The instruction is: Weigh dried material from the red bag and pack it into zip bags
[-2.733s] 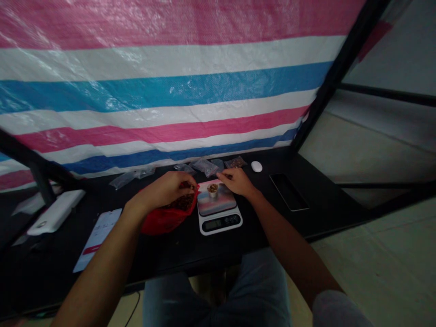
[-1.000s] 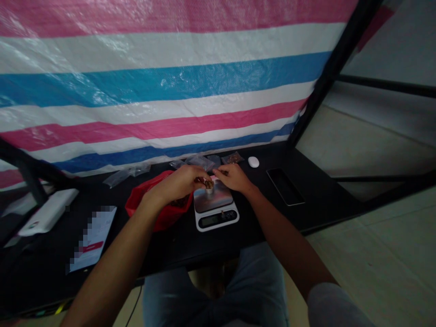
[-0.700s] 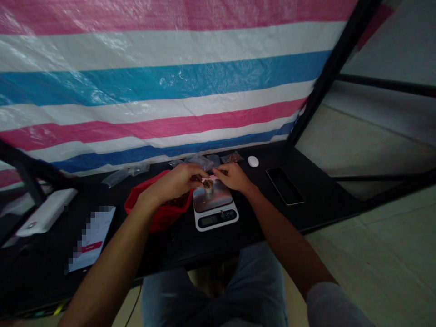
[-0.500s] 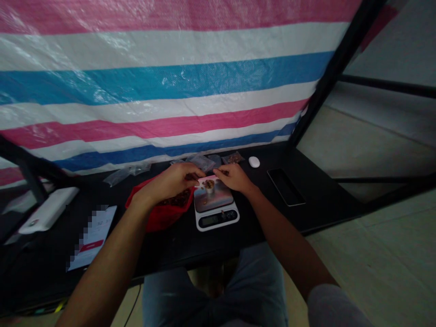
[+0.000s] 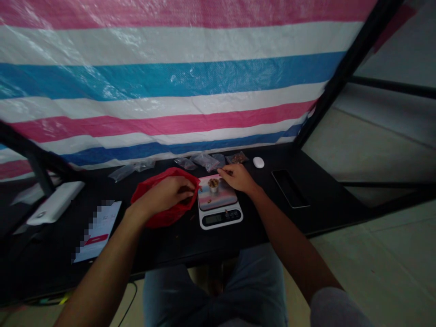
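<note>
On the black table stands a white kitchen scale [image 5: 222, 218] with a shiny platform. A small cup [image 5: 213, 185] heaped with brownish pieces sits on the platform, and a few loose bits lie around it. My left hand [image 5: 175, 193] is over the opening of a red bag [image 5: 163, 219] left of the scale, its fingers curved downward with the thumb apart. Nothing shows between them. My right hand [image 5: 238, 177] hovers at the scale's far right corner, thumb and fingers pinched together. Whatever it pinches is too small to make out.
Behind the scale lie clear plastic bags [image 5: 206, 161] and a bag of reddish-brown pieces [image 5: 237, 157]. To the right are a white rounded case [image 5: 258, 162] and a dark phone [image 5: 290, 188]. A lit screen [image 5: 98, 234] and a white box [image 5: 56, 203] are at left.
My left hand has moved left and down, from the scale's far edge to the red bag. My right hand stays by the scale's far right corner. The view has shifted slightly.
</note>
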Demonstrator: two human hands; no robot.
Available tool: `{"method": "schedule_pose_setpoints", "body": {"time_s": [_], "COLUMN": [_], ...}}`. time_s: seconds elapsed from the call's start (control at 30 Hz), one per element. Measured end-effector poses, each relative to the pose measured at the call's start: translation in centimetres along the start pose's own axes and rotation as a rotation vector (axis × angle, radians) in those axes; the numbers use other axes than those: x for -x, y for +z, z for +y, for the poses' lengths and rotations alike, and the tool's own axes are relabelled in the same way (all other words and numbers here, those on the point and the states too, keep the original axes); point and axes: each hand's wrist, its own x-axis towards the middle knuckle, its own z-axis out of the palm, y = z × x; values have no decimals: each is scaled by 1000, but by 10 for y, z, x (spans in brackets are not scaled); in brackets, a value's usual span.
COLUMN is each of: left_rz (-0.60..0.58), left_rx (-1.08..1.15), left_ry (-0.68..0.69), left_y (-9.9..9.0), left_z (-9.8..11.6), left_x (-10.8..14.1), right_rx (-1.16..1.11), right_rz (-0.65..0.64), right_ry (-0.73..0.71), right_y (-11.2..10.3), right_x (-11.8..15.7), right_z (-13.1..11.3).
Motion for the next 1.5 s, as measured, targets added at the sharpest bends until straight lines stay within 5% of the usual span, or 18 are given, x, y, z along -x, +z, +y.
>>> {"method": "schedule_pose_setpoints", "body": {"time_s": [0.3, 0.6, 0.83, 1.07, 1.27, 1.5], "left_rz": [34, 27, 39, 79, 250, 192], "left_rx": [-328, -194, -182, -125, -10, -22], "left_ry": [-39, 22, 50, 38, 51, 70], "left_y": [11, 21, 37, 26, 4, 2], "left_z": [23, 46, 43, 51, 49, 46], "left_x": [-23, -5, -6, -4, -20, -33], "right_rx": [7, -6, -9, -16, 8, 9], "right_rz": [17, 6, 4, -4, 5, 3], "right_ry": [0, -9, -10, 0, -15, -26], "right_y": [1, 0, -1, -1, 1, 0], "right_x": [1, 0, 1, 1, 0, 0], "right_z": [3, 0, -1, -1, 2, 0]}}
